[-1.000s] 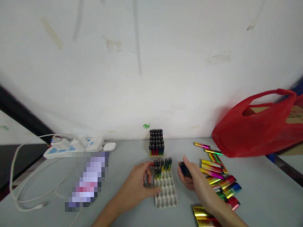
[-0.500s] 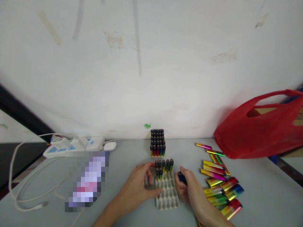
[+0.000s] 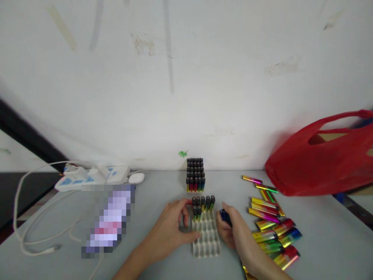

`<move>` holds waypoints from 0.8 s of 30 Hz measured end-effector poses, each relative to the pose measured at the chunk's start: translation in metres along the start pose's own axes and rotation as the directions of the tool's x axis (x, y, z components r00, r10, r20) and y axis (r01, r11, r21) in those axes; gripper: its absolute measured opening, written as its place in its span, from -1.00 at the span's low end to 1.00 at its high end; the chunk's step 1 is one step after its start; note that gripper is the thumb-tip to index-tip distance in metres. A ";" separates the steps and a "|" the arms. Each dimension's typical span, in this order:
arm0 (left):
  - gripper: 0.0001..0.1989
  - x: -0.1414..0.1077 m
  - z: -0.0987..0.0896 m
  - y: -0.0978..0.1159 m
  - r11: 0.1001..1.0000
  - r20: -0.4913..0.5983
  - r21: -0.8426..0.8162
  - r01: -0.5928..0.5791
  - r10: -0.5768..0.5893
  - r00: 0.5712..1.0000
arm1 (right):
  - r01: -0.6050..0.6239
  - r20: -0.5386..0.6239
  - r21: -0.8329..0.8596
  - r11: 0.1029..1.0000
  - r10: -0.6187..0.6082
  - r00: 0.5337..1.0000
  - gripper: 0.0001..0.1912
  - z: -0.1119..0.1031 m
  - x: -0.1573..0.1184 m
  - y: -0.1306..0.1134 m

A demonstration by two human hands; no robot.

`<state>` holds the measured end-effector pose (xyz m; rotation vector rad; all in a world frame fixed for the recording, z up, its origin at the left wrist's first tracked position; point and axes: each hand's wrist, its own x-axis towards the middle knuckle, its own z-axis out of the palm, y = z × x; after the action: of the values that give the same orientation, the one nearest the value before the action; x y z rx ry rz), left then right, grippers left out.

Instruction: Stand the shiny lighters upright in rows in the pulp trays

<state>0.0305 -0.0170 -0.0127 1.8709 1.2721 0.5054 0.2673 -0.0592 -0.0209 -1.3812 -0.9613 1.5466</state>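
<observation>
A pale tray (image 3: 206, 237) with rows of small cups lies in the middle of the grey table. Several black-topped, shiny coloured lighters (image 3: 203, 203) stand upright in its far rows. My left hand (image 3: 171, 229) touches the tray's left side, thumb on its edge and index finger by the nearest lighters, fingers apart. Right of the tray, my right hand (image 3: 233, 229) is closed around a dark blue lighter (image 3: 225, 217), whose lower part is hidden. Behind the tray a block of upright lighters (image 3: 195, 175) stands near the wall.
Loose coloured lighters (image 3: 269, 206) lie in a pile at the right. A red bag (image 3: 317, 163) stands at the back right. At the left are a white power strip (image 3: 90, 179), cables, a small white case (image 3: 136, 178) and a pixelated phone-like object (image 3: 110, 219).
The whole view has shifted slightly. My right hand has tilted a little with the blue lighter in it, beside the tray. My left hand keeps its hold at the tray.
</observation>
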 end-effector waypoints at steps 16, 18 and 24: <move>-0.55 0.000 -0.001 0.001 1.000 0.007 0.017 -0.002 0.002 1.000 | 0.026 -0.011 -0.015 1.000 -0.026 1.000 -0.19 0.001 -0.003 -0.003; -0.57 0.000 0.000 0.002 1.000 0.002 0.028 0.004 -0.004 1.000 | 0.068 -0.055 -0.051 0.996 -0.070 0.996 -0.25 -0.002 -0.002 0.003; -0.54 0.001 -0.001 0.003 1.000 0.006 0.024 0.011 -0.011 1.000 | 0.065 -0.067 -0.068 0.996 -0.069 0.995 -0.33 -0.007 -0.002 0.011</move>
<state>0.0320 -0.0166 -0.0102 1.8825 1.2888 0.4804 0.2735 -0.0653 -0.0306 -1.4243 -1.0135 1.4194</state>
